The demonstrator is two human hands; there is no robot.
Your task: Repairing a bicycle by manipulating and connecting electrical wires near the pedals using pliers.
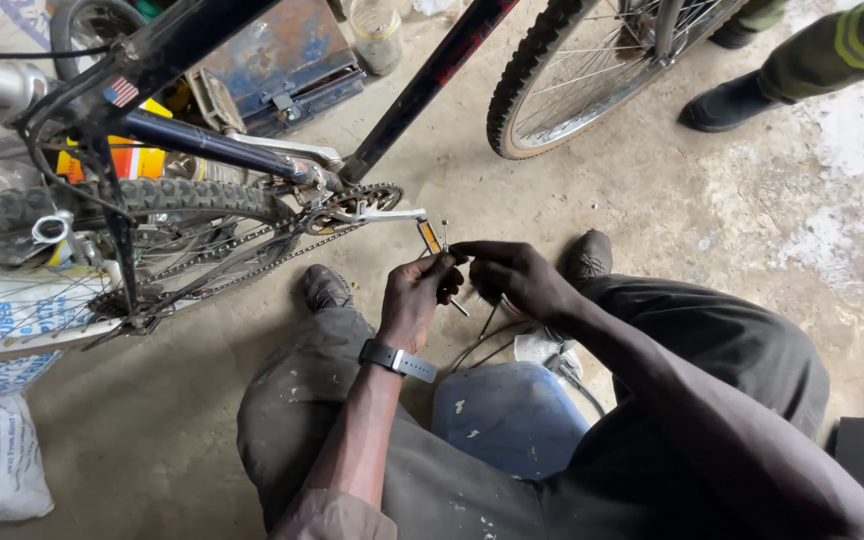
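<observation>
while both hands meet just below the bike's crank arm point(384, 214), the left hand point(414, 296) is clenched around a thin metal tool point(458, 307), and the right hand point(512, 276) pinches closed at the pedal point(432, 236) on the crank's end. chainring point(357, 200) and chain point(252, 262) sit just left; rear tyre point(102, 200) further left. blue container point(507, 415) lies between the knees on the concrete floor point(732, 200).
</observation>
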